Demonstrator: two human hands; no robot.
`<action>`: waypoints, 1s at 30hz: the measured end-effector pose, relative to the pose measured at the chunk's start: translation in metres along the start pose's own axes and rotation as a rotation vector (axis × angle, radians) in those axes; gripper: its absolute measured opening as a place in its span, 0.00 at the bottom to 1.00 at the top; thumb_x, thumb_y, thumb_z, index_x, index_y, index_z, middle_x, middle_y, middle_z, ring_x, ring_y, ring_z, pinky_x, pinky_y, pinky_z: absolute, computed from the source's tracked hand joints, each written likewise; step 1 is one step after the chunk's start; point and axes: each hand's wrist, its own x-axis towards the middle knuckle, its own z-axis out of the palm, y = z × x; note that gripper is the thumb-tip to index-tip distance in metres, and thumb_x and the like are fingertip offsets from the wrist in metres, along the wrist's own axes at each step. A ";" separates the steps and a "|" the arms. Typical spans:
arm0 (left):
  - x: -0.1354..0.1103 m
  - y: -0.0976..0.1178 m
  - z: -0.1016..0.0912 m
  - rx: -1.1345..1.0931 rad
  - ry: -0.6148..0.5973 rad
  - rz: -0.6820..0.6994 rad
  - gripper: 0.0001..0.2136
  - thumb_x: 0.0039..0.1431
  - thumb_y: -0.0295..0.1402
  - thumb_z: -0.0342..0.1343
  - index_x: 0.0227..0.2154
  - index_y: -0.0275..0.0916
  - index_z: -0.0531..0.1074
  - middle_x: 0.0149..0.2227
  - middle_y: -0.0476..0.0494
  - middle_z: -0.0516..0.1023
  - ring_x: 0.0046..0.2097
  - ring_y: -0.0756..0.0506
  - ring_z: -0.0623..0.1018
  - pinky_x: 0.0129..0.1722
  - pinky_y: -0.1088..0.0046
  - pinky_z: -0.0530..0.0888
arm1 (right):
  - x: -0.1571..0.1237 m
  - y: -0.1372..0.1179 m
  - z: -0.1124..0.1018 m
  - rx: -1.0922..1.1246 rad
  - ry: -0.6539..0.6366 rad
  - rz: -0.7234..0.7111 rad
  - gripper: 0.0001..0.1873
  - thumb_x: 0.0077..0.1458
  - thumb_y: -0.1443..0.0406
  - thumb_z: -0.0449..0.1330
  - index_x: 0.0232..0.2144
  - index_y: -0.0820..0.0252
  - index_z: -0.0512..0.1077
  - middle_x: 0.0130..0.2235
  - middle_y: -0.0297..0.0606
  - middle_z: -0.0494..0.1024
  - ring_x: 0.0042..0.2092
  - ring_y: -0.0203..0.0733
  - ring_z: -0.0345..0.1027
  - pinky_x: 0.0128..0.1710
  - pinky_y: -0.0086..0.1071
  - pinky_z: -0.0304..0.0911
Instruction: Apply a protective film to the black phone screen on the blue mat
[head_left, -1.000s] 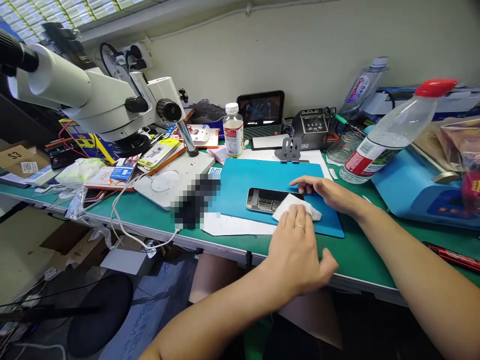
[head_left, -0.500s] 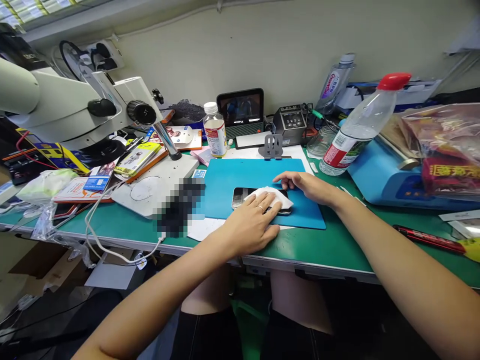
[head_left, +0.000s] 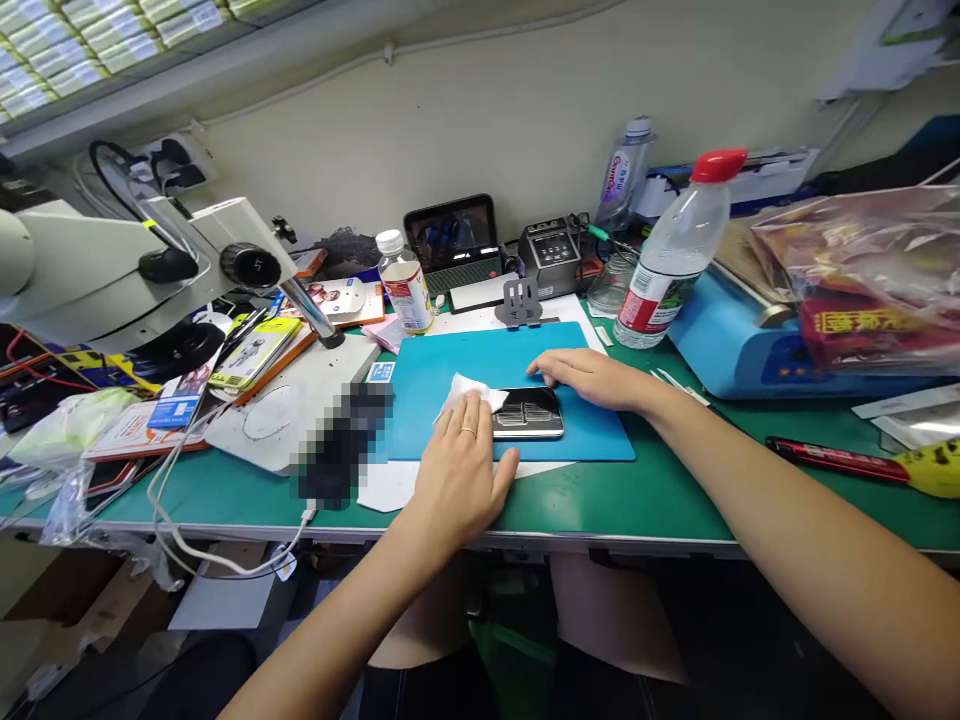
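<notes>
A smartphone (head_left: 534, 412) with a dark, glossy face lies flat on the blue mat (head_left: 480, 350). Over its left end, a crumpled white tissue (head_left: 491, 398) is held under the fingers of my left hand (head_left: 459, 470), pressed down with the thumb out to the side. That hand and the tissue hide the phone's left part. Just right of the phone, my right hand (head_left: 589, 378) hovers or rests low over the mat. Its fingers are loosely bent and apart, with nothing in them.
On the left stand a microscope (head_left: 247, 265) and its white base (head_left: 289, 400), beside a pixelated dark object (head_left: 345, 440). Behind the mat are a small bottle (head_left: 405, 285), a small laptop-like screen (head_left: 454, 235) and a grey bracket (head_left: 519, 303). A red-capped bottle (head_left: 671, 255) and a blue machine (head_left: 739, 340) are on the right.
My left hand has slid the tissue leftward along the phone, baring its right part. My right hand stays near the phone's right end. The whole view has shifted slightly.
</notes>
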 end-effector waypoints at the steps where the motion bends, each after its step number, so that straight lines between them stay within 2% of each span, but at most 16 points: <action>1: 0.008 0.002 0.000 -0.018 -0.010 0.012 0.31 0.71 0.45 0.40 0.65 0.21 0.56 0.68 0.23 0.57 0.70 0.32 0.58 0.66 0.52 0.60 | 0.000 -0.001 0.000 -0.020 -0.006 -0.003 0.27 0.63 0.46 0.48 0.45 0.58 0.75 0.42 0.42 0.78 0.46 0.51 0.70 0.49 0.42 0.62; 3: 0.025 0.015 -0.001 -0.069 -0.042 0.058 0.31 0.71 0.45 0.40 0.66 0.23 0.56 0.68 0.25 0.58 0.70 0.33 0.58 0.66 0.53 0.60 | -0.001 -0.002 -0.002 -0.050 -0.028 -0.016 0.23 0.60 0.50 0.52 0.46 0.59 0.75 0.42 0.43 0.78 0.44 0.50 0.70 0.47 0.42 0.63; 6: 0.046 0.036 -0.004 -0.122 -0.080 0.100 0.30 0.72 0.45 0.40 0.66 0.24 0.57 0.68 0.26 0.58 0.70 0.34 0.58 0.67 0.55 0.59 | -0.004 -0.001 -0.005 -0.061 -0.075 -0.017 0.26 0.56 0.51 0.55 0.49 0.63 0.72 0.38 0.42 0.76 0.39 0.48 0.68 0.41 0.41 0.66; 8: 0.049 0.037 -0.006 -0.136 -0.085 0.102 0.30 0.72 0.44 0.41 0.66 0.24 0.56 0.69 0.27 0.58 0.70 0.34 0.57 0.67 0.55 0.58 | -0.008 -0.001 -0.007 -0.076 -0.112 -0.018 0.29 0.55 0.51 0.57 0.53 0.62 0.69 0.40 0.42 0.74 0.41 0.48 0.68 0.42 0.41 0.66; 10: 0.039 0.025 -0.008 -0.141 -0.087 0.092 0.29 0.72 0.44 0.41 0.66 0.26 0.56 0.69 0.28 0.58 0.71 0.35 0.57 0.68 0.55 0.57 | -0.011 -0.002 -0.010 -0.108 -0.152 -0.025 0.34 0.52 0.50 0.61 0.58 0.59 0.66 0.45 0.43 0.72 0.46 0.51 0.67 0.47 0.42 0.66; 13: 0.010 -0.007 -0.010 -0.113 -0.096 0.025 0.29 0.72 0.44 0.40 0.67 0.27 0.55 0.70 0.30 0.55 0.71 0.36 0.56 0.68 0.55 0.57 | -0.012 -0.005 -0.011 -0.195 -0.208 -0.039 0.48 0.46 0.44 0.66 0.64 0.54 0.60 0.49 0.43 0.70 0.53 0.56 0.64 0.53 0.46 0.62; 15: -0.008 -0.025 -0.011 -0.077 -0.102 -0.015 0.29 0.72 0.43 0.40 0.67 0.27 0.54 0.70 0.30 0.54 0.71 0.35 0.56 0.68 0.54 0.58 | -0.012 -0.007 -0.009 -0.254 -0.220 -0.040 0.54 0.42 0.41 0.68 0.66 0.54 0.57 0.50 0.44 0.69 0.53 0.59 0.63 0.54 0.48 0.60; 17: -0.015 -0.032 -0.012 -0.050 -0.108 -0.033 0.30 0.72 0.43 0.41 0.68 0.26 0.53 0.71 0.28 0.52 0.71 0.34 0.55 0.68 0.52 0.59 | -0.010 -0.007 -0.008 -0.290 -0.222 -0.038 0.56 0.40 0.40 0.69 0.66 0.54 0.57 0.50 0.45 0.69 0.53 0.60 0.62 0.52 0.48 0.60; 19: -0.009 -0.026 -0.011 -0.046 -0.110 -0.033 0.31 0.72 0.44 0.41 0.67 0.24 0.53 0.70 0.27 0.52 0.71 0.33 0.55 0.67 0.52 0.59 | -0.008 -0.006 -0.007 -0.301 -0.226 -0.039 0.54 0.40 0.39 0.69 0.64 0.54 0.60 0.50 0.46 0.70 0.53 0.61 0.62 0.51 0.47 0.61; 24: 0.031 0.022 -0.004 -0.146 -0.093 0.065 0.32 0.73 0.46 0.37 0.67 0.22 0.54 0.70 0.26 0.54 0.71 0.34 0.53 0.69 0.54 0.56 | -0.009 -0.003 -0.007 -0.273 -0.209 -0.074 0.43 0.42 0.41 0.68 0.55 0.58 0.68 0.48 0.46 0.71 0.50 0.58 0.63 0.47 0.44 0.60; 26: 0.040 0.032 -0.003 -0.176 -0.080 0.093 0.32 0.73 0.46 0.37 0.67 0.23 0.54 0.70 0.27 0.54 0.72 0.35 0.52 0.69 0.55 0.55 | -0.008 -0.002 -0.006 -0.270 -0.187 -0.105 0.37 0.44 0.43 0.67 0.50 0.59 0.69 0.45 0.45 0.71 0.48 0.57 0.64 0.46 0.44 0.60; 28: 0.039 0.028 -0.004 -0.183 -0.073 0.117 0.32 0.73 0.47 0.37 0.67 0.24 0.55 0.70 0.28 0.54 0.72 0.36 0.52 0.70 0.57 0.54 | -0.006 -0.002 -0.003 -0.273 -0.152 -0.136 0.33 0.45 0.43 0.67 0.46 0.58 0.69 0.44 0.44 0.72 0.46 0.56 0.64 0.45 0.44 0.60; 30: 0.029 0.009 -0.005 -0.165 -0.080 0.117 0.31 0.73 0.47 0.37 0.66 0.25 0.56 0.70 0.29 0.55 0.72 0.37 0.53 0.70 0.58 0.55 | -0.004 -0.001 0.000 -0.278 -0.118 -0.159 0.34 0.43 0.41 0.67 0.43 0.57 0.69 0.43 0.44 0.72 0.45 0.57 0.64 0.44 0.44 0.59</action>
